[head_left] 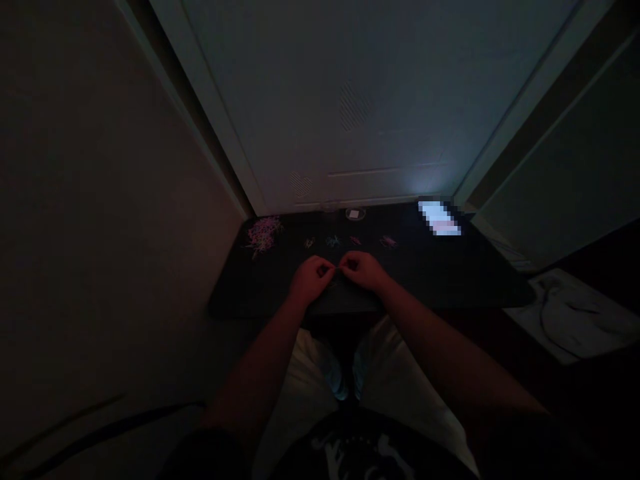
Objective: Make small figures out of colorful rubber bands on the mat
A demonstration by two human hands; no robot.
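Observation:
Over the near middle of the dark table, my left hand and my right hand face each other with their fingertips almost meeting. Both are closed in a pinch. Whatever sits between the fingertips is too small and dim to make out. Just beyond the hands is a row of small clusters of thin pieces: a pale cluster, a bluish cluster, a reddish cluster and a pink cluster. A larger heap of thin pink and whitish pieces lies at the far left.
A glowing, blurred-out screen lies at the back right. At the back edge sits a small round dish with a white square in it. A pale panel rises behind the table, and a wall borders the left.

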